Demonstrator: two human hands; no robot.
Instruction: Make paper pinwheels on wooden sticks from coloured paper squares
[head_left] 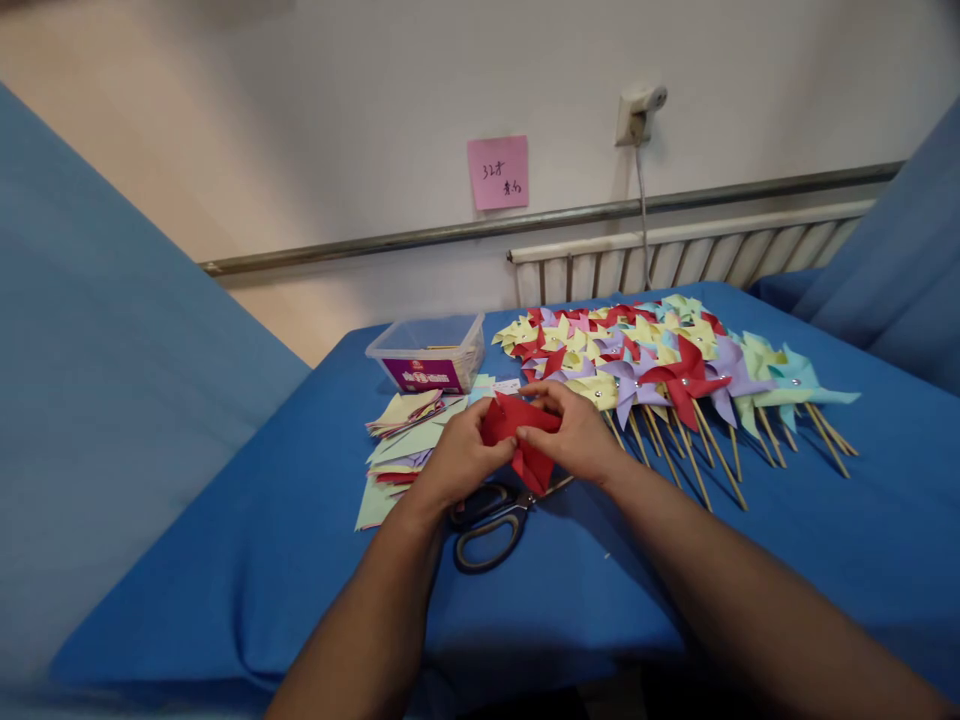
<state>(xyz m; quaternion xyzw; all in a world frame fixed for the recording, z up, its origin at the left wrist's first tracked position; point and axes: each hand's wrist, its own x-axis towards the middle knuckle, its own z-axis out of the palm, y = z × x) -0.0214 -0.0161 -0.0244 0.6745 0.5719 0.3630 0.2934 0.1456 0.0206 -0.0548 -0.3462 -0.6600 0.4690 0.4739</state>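
Red paper square (523, 432), partly folded into pinwheel shape, corners bent toward centre, lower point hanging down; held tilted above blue tabletop, just over black-handled scissors, near table's middle.

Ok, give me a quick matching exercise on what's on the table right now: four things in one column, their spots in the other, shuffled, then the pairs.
Things:
1. red paper
2. scissors
3. plastic box
4. finished pinwheels

Places:
A. back of the blue table, left of the pinwheels
B. held between left hand and right hand
C. laid in rows on the right
D. flat on the table just below the hands

Pairs: 1-B, 2-D, 3-A, 4-C
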